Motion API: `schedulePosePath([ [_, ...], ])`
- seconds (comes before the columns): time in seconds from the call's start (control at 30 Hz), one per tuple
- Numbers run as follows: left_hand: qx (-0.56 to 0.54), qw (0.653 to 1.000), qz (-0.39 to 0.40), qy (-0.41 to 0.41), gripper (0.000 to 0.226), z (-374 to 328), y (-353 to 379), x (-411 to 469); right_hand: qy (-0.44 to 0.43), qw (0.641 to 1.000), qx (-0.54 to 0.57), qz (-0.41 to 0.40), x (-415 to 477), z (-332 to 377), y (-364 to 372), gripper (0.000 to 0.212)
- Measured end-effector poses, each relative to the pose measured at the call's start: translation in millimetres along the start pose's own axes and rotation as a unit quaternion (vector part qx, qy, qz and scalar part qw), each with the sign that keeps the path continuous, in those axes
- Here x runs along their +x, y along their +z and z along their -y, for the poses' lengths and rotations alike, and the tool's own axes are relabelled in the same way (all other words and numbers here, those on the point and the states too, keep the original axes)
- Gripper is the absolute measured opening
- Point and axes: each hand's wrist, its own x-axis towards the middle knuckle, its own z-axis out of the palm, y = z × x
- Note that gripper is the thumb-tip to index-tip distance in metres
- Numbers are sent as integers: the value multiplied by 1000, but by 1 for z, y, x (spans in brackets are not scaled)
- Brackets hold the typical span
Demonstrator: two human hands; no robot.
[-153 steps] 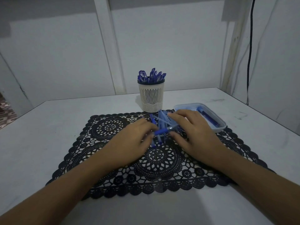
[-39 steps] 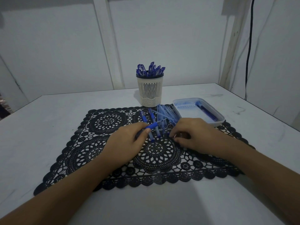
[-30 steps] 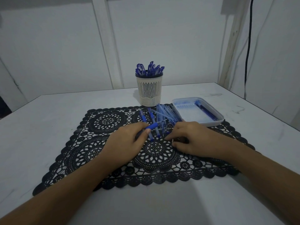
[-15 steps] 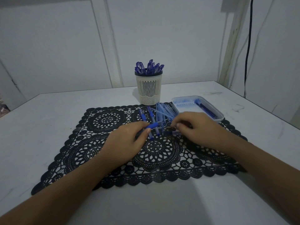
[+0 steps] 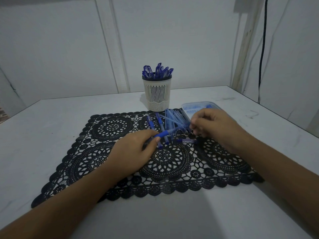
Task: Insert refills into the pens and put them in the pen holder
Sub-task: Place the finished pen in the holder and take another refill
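Observation:
My left hand (image 5: 133, 150) pinches the grip end of a blue pen barrel (image 5: 165, 133) that slants up to the right over the black lace mat (image 5: 107, 135). My right hand (image 5: 214, 125) is closed at the barrel's far end, fingers curled; what they pinch is hidden. Several loose blue pen parts (image 5: 172, 118) lie on the mat behind the hands. A pen cap (image 5: 187, 141) lies on the mat below my right hand. The white slotted pen holder (image 5: 157, 94) stands behind the mat, with several blue pens (image 5: 158, 71) in it.
A shallow clear tray (image 5: 198, 106) with blue items sits at the mat's right rear corner, partly hidden by my right hand. The white table (image 5: 51, 118) ends at walls behind and to the right. A black cable (image 5: 262, 49) hangs down the right wall.
My right hand has lifted off the mat and moved back to the far end of the barrel, leaving a cap on the mat. My left hand has kept its hold.

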Motion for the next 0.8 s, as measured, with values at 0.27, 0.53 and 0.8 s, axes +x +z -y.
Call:
schedulePosePath([
  [0.27,0,998,-31,-47,21,1,0,1,3,948,157,-277,28,-6,-22,14],
  [0.53,1,998,-26,-49,20,0,0,0,-281,871,-349,-203,30,-25,3,4],
  [0.8,5,999,-34,-32,32,1,0,1,-191,837,-508,-69,32,-32,9,25],
])
